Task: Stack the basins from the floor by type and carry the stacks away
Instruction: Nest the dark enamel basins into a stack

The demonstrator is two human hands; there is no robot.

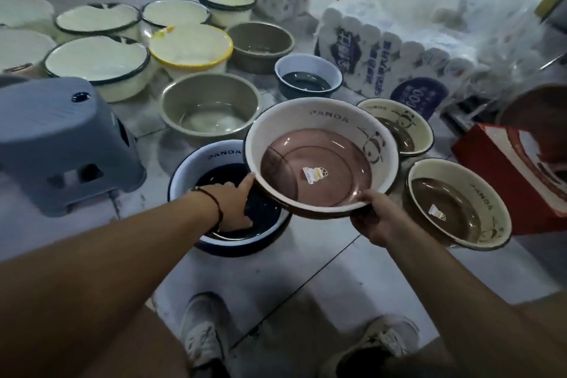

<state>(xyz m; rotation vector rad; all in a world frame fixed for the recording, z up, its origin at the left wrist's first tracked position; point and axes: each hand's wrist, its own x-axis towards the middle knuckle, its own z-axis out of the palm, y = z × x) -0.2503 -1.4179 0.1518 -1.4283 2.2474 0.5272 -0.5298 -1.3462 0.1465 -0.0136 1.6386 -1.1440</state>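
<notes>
I hold a cream panda basin with a pink-brown bottom above the floor. My right hand grips its near rim, thumb over the edge. My left hand supports its left side, index finger along the rim, the other fingers under the basin. Below my left hand stands a dark blue panda basin. Two olive-bottomed panda basins sit to the right, one near and one further back. A small blue basin is behind.
Two grey-tan basins, a yellow-rimmed basin and several cream enamel basins cover the floor at the back left. A grey plastic stool stands at left. Wrapped tissue packs and a red box lie right.
</notes>
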